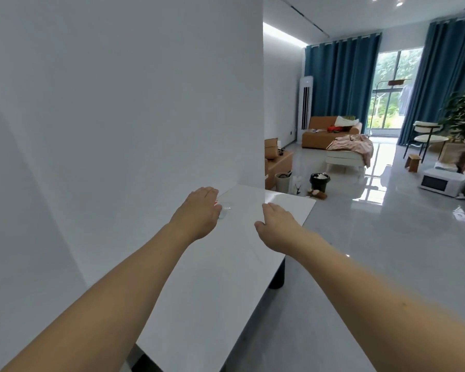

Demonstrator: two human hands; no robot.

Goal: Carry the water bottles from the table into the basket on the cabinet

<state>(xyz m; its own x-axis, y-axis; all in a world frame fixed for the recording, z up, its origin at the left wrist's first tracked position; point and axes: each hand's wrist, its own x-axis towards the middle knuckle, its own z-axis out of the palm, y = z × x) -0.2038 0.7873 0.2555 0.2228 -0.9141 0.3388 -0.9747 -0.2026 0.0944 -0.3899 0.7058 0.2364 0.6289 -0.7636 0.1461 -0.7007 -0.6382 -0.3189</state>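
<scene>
One clear water bottle (225,209) with a bit of red label lies on the white table (212,277) near the wall. My left hand (199,212) is stretched out, palm down, right over it and covers most of it. The fingertips are hidden, so a grip on the bottle cannot be made out. My right hand (277,224) hovers palm down near the table's right edge, fingers loosely bent and apart, holding nothing. No basket or cabinet is in view.
A white wall (118,116) runs along the table's left side. A dark table leg (277,275) stands under the right edge. Beyond lie glossy grey floor, a black bin (319,181), cardboard boxes (278,163), a sofa (330,131), and a microwave (440,182) on the floor.
</scene>
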